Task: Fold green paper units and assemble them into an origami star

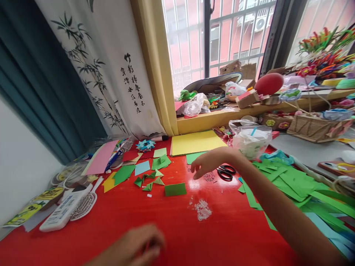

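My right hand point(208, 162) hangs over the red table with its fingers loosely bent and apart, nothing visible in them. Just below and left of it lies a green paper rectangle point(175, 189). Black-handled scissors point(226, 172) rest to the right of the hand, and another green sheet point(195, 158) is partly hidden behind it. Near the front edge of the view, my left hand point(140, 242) is smeared by motion, so its grip is unclear. Several small folded green paper pieces point(149, 180) lie left of the rectangle, beside a light blue paper point(142, 167).
A pile of green paper point(294, 179) covers the right side. A yellow paper stack point(196, 143) lies at the back, near a plastic bag with a cup point(251, 142). At left are a hairbrush point(84, 205) and a white box-shaped object point(62, 210). A whitish patch point(203, 210) marks the tabletop.
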`<state>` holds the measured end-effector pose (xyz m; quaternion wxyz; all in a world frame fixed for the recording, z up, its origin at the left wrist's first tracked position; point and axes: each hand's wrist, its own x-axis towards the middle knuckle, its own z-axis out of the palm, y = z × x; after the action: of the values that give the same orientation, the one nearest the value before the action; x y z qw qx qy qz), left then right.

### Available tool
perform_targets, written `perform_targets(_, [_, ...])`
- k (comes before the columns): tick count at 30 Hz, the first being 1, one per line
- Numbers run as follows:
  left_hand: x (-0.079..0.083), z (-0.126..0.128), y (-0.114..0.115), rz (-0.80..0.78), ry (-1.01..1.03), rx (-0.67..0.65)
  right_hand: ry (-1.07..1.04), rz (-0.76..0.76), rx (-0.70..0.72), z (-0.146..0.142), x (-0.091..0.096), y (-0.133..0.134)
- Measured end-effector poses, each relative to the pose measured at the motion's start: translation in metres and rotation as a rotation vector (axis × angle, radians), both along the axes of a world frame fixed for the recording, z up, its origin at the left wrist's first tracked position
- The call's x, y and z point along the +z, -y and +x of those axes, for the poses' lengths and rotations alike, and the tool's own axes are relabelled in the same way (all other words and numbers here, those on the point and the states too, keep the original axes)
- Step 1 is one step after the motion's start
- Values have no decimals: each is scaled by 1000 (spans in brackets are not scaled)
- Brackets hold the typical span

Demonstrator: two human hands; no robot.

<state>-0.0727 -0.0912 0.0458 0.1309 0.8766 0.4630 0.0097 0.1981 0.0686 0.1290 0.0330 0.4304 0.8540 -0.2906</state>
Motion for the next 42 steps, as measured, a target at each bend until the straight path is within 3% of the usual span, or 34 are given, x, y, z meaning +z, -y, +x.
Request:
perform_targets(2, [-8, 15, -37, 118, 16, 45, 15, -159, 63, -19, -18, -9])
perform_targets(4, [-22, 33, -71, 360, 21, 15, -3, -273, 131, -27, -35, -19])
perform_targets(7, [-41, 56, -101, 414, 81, -10, 70, -354, 197, -25, -54, -35])
perform_targets(12, [-56, 64, -113, 330, 160, 68, 26, -553, 255, -26, -73, -50])
perform_targets(19, [-55, 56, -114, 226, 384, 124, -235, -750, 405, -35, -92, -51])
perform_targets(23, [-51, 51, -118, 168, 654, 264, -484, -700, 249, -38, -108, -45])
perform_targets(26, [-54, 48, -123, 148, 817, 388, -607, -542, 121, -41, -120, -28])
perform_targets(29, [-57, 47, -126, 111, 921, 416, -728, -284, 34, -42, -131, -6])
perform_targets(36, [-44, 50, -119, 74, 795, 363, -853, -291, -88, -34, -140, 4])
perform_targets(42, [-50, 50, -121, -139, 1099, 394, -1049, -215, -269, -44, -140, 19])
